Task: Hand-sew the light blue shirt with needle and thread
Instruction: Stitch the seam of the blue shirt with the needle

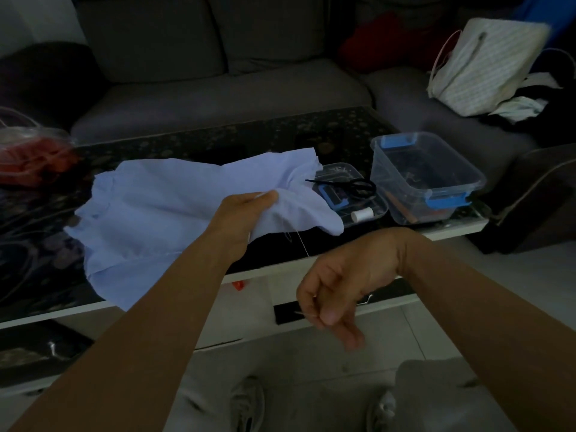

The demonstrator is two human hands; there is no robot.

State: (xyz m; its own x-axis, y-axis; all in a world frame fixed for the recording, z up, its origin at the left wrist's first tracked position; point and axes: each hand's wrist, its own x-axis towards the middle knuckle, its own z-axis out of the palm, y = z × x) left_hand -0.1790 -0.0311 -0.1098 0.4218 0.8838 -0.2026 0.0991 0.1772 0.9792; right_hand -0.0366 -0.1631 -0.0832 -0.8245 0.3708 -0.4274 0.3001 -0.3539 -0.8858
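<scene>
The soft, crumpled light blue shirt (149, 198) is spread over the dark, glossy patterned desk (218, 135), with one bunched fold clutched in the curled fingers of the left hand (243, 213). A thin needle (304, 313) is pinched by the right hand (336, 291), lower than the desk edge, and a fine pale thread (302, 243) is stretched up to the cloth

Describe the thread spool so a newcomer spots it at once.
On the dark coffee table, right of the light blue shirt, sits a shallow clear tray. The white thread spool lies near its front edge, the only pale cylinder beside black scissors.
</scene>
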